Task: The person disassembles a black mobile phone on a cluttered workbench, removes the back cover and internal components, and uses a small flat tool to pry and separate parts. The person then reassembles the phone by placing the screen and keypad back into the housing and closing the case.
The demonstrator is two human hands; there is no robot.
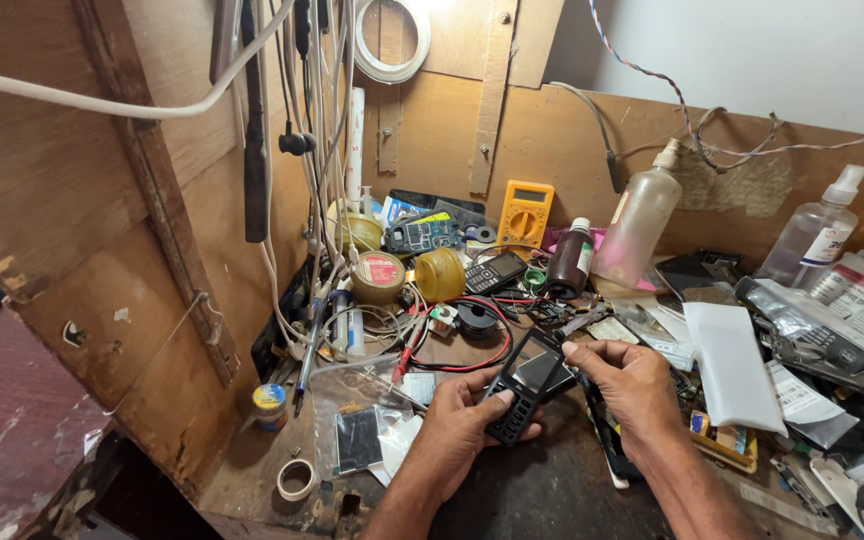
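A black keypad phone (524,386) is tilted above the cluttered wooden bench, held in both hands. My left hand (460,432) grips its lower end, thumb laid across the keypad. My right hand (630,383) holds the upper end by the screen, with the fingertips at the top edge. Beneath my right wrist lies a dark flat device (608,438) on the bench.
A yellow multimeter (524,211) leans on the back board beside a brown bottle (571,260) and two clear spray bottles (638,222). Red and black leads (472,350), round tins (379,276), a tape roll (297,478), plastic bags (357,420) and papers (732,365) crowd the bench. Cables (317,150) hang at left.
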